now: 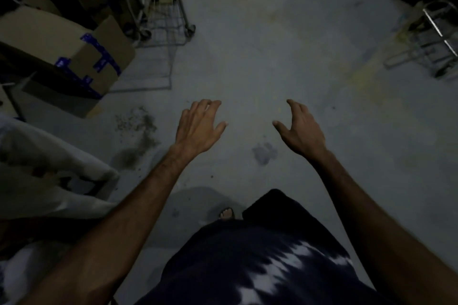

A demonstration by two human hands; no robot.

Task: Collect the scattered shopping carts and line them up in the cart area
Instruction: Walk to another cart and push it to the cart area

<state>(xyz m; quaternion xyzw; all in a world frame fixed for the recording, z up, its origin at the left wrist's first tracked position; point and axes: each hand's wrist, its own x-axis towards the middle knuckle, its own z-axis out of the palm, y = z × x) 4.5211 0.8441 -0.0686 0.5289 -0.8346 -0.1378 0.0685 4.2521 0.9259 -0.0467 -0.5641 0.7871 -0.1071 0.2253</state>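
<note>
Both carts (162, 7) apparently beyond grip.

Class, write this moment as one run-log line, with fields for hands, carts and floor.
hands: left hand and right hand open, empty | carts: left cart, right cart, both untouched | floor: box left

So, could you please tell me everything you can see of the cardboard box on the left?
The cardboard box is plain brown, bound with strips of blue tape across its near corner and side. One top flap stands open. It sits tilted among dark clutter at the left edge, its lower corner on the grey floor, beside a wire shopping cart. Neither hand touches it.
</note>
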